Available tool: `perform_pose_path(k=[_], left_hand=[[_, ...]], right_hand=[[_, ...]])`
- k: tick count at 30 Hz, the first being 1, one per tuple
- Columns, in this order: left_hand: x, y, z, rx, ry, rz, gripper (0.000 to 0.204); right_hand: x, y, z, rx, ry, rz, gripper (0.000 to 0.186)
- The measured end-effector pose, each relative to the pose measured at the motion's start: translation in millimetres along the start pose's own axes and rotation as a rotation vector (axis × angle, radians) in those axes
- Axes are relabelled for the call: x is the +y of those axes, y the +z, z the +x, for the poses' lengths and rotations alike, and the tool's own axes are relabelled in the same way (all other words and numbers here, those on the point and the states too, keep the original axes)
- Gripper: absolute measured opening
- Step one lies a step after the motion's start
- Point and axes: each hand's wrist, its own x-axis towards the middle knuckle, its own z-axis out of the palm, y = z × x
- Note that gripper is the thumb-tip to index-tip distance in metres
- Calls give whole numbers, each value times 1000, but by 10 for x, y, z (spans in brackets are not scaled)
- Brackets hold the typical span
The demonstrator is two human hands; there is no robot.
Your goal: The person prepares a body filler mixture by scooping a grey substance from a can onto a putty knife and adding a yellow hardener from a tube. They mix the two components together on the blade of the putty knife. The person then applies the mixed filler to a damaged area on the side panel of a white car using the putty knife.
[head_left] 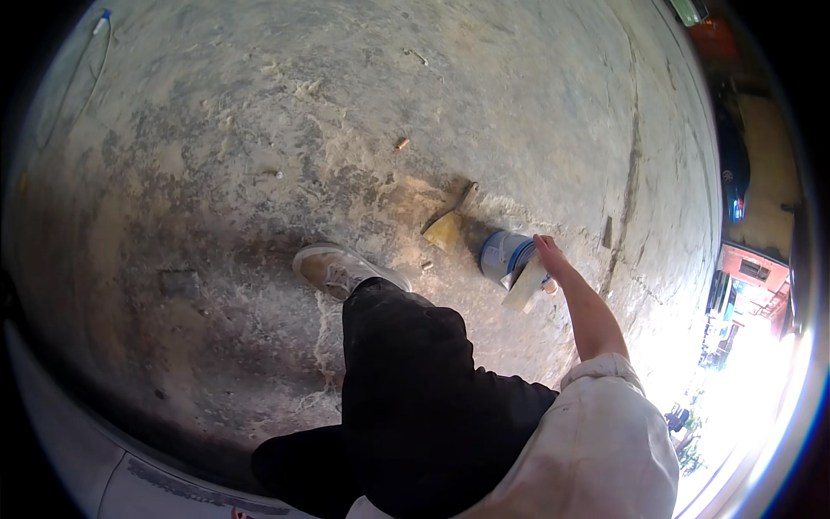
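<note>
My right hand is closed on the top rim of a blue-and-white can on the concrete floor. A pale flat blade with a wooden handle is against the can, below my fingers. Left of the can lies a yellow spreader or scraper with a dark handle. My shoe and dark trouser leg are beside them. A sliver of what may be my left hand shows at the bottom edge, its state unclear.
Small bits of debris dot the stained floor. A thin hose or cord lies at the far upper left. A white vehicle panel borders the lower left. A dark vehicle and a bright opening are at the right.
</note>
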Motion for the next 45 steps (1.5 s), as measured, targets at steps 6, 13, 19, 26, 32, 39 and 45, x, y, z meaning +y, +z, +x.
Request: perform_pose_path(k=[6, 13, 19, 26, 32, 39, 45], left_hand=[[-8, 35, 18, 8, 64, -16, 36], [15, 14, 38, 3, 73, 50, 36], [16, -121, -39, -6, 41, -23, 35], [-124, 23, -14, -46, 57, -34, 35], [-68, -56, -25, -44, 26, -43, 35], [70, -94, 38, -118, -77, -54, 35], [79, -11, 79, -84, 11, -12, 35]], right_hand=[[-350, 325, -85, -117, -157, -85, 84], [-1638, 688, -353, -192, -291, -229, 87], [-1940, 607, -227, 3, -443, 111, 51], [-445, 138, -132, 1, 142, 815, 89], [-422, 254, -394, -290, 137, 1196, 93], [-271, 670, -441, -483, 360, 1221, 91], [-462, 980, -624, -664, 364, 1339, 79]])
